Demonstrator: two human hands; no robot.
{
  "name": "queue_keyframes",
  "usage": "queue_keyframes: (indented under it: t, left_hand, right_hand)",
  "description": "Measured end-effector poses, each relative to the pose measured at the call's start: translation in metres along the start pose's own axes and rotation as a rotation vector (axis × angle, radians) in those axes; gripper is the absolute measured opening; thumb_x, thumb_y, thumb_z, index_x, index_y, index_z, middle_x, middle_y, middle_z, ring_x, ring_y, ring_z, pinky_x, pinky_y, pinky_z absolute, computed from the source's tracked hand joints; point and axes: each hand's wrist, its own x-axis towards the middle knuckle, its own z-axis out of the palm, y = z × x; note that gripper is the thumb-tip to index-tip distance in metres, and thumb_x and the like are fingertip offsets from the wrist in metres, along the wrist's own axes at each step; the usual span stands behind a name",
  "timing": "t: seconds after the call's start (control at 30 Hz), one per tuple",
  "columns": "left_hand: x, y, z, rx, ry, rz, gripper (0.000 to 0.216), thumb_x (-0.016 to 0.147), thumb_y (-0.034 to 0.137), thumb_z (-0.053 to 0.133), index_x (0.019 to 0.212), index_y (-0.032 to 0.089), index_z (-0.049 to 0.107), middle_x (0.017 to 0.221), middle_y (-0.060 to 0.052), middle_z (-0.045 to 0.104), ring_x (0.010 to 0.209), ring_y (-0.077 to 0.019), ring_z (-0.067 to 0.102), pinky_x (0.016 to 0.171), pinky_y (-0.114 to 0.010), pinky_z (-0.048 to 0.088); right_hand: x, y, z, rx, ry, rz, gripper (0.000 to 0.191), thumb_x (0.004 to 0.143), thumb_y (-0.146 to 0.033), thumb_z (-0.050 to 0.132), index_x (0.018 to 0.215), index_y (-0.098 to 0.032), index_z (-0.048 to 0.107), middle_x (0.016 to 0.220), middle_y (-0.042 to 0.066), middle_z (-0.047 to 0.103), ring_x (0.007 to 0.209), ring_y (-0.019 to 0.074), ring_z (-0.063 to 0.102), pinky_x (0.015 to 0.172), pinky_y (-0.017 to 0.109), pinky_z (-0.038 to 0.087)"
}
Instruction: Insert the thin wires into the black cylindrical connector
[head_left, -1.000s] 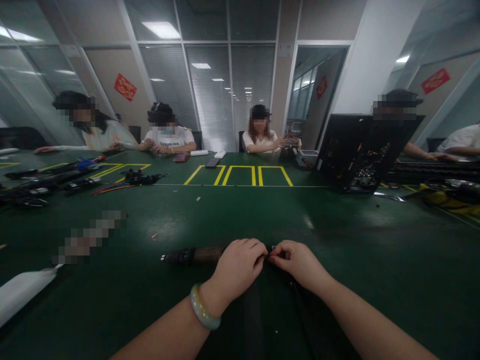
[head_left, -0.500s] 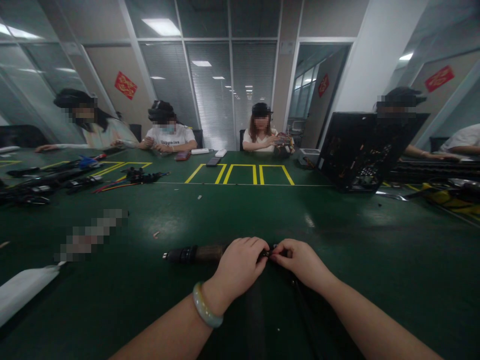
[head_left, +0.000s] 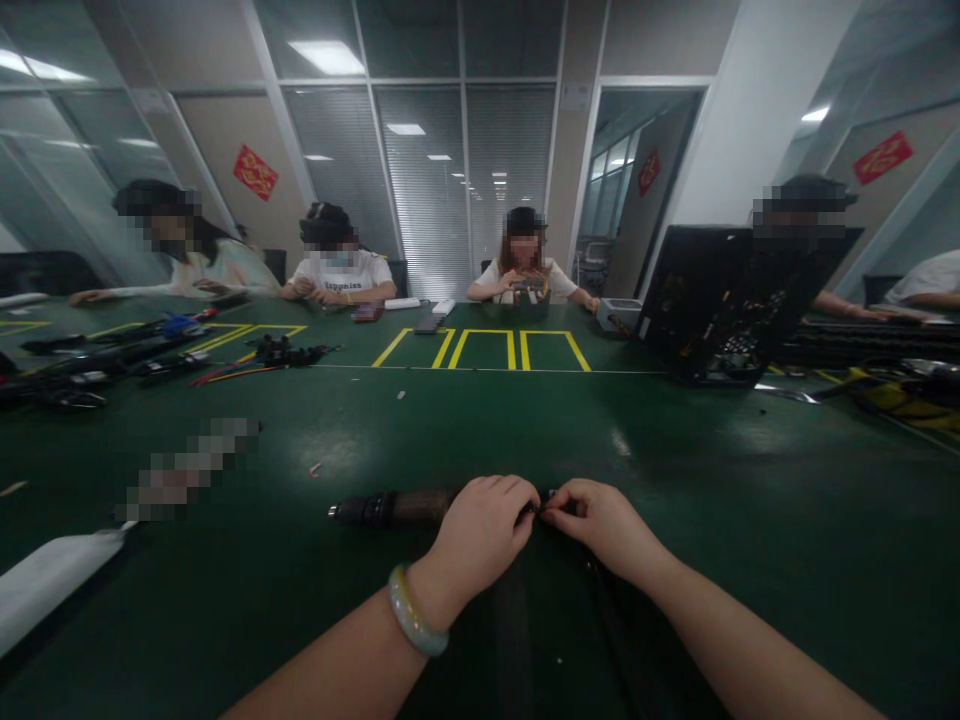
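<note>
A dark electric screwdriver [head_left: 420, 507] lies sideways on the green table, its metal tip pointing left. Over its rear end, my left hand [head_left: 487, 525] is closed, with a pale bangle on that wrist. Just to the right, the fingertips of my right hand [head_left: 596, 525] are pinched together at the tool's end. What sits between those fingertips is too small and dark to name. A dark cord-like strip [head_left: 611, 620] runs from below my right hand toward the bottom edge.
Dark cables [head_left: 277, 352] with coloured wires lie at the left. A white-handled object [head_left: 56, 580], partly pixelated, rests at near left. A black computer case [head_left: 697, 310] stands at right, near a grey box [head_left: 619, 316]. Several people sit across the table [head_left: 465, 420].
My hands stay almost in place on the screwdriver. Across the table, the middle person has brought the wired object in front of the chest and stretched one arm to the grey box.
</note>
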Motion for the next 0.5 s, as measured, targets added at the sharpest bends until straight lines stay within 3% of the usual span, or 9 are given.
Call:
queue_keyframes:
  t: [0.5]
  left_hand:
    - [-0.0005,-0.0003,0.0007,0.011,0.006,0.013,0.015,0.088,0.015,0.058,0.1,0.022,0.058,0.098,0.0,0.062,0.092,-0.0195,0.057,0.085,-0.035,0.044]
  right_hand:
    - [0.0001,0.0009,-0.0005,-0.001,-0.017,-0.008,0.007,0.084,-0.026,0.067,0.082,-0.025,0.073,0.085,-0.002,0.069,0.074,0.0153,0.06,0.065,0.024,0.041]
